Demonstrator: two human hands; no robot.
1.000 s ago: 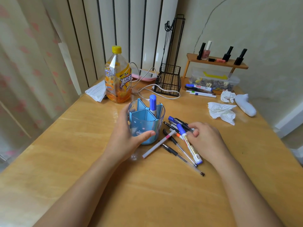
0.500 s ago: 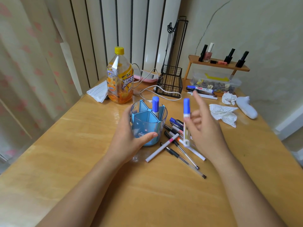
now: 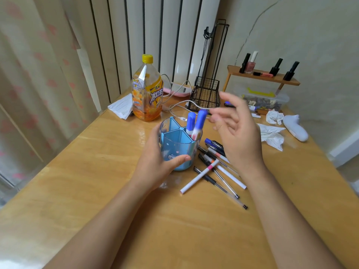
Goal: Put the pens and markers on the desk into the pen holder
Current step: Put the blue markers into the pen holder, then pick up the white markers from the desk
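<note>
A blue, partly clear pen holder (image 3: 175, 147) with divided compartments stands mid-desk. My left hand (image 3: 155, 160) wraps around its near left side. Two blue-capped markers (image 3: 196, 121) stand in its back right compartment, one leaning right. My right hand (image 3: 236, 133) hovers just right of the holder, fingers spread, holding nothing. Below it lies a pile of pens and markers (image 3: 215, 166) on the desk, among them a white pen with a pink band (image 3: 200, 176) and several black-tipped clear pens.
An orange drink bottle (image 3: 146, 94) stands behind the holder, with folded tissues (image 3: 121, 108) beside it. A black wire basket (image 3: 206, 96), cables, a small wooden shelf (image 3: 262, 76) with nail polish bottles, a clear box, crumpled tissues (image 3: 271, 133) and a white sock (image 3: 295, 128) fill the back right.
My right hand lifted a blue-capped marker from the pile, carried it to the holder and let it go in the back right compartment. My left hand stayed on the holder.
</note>
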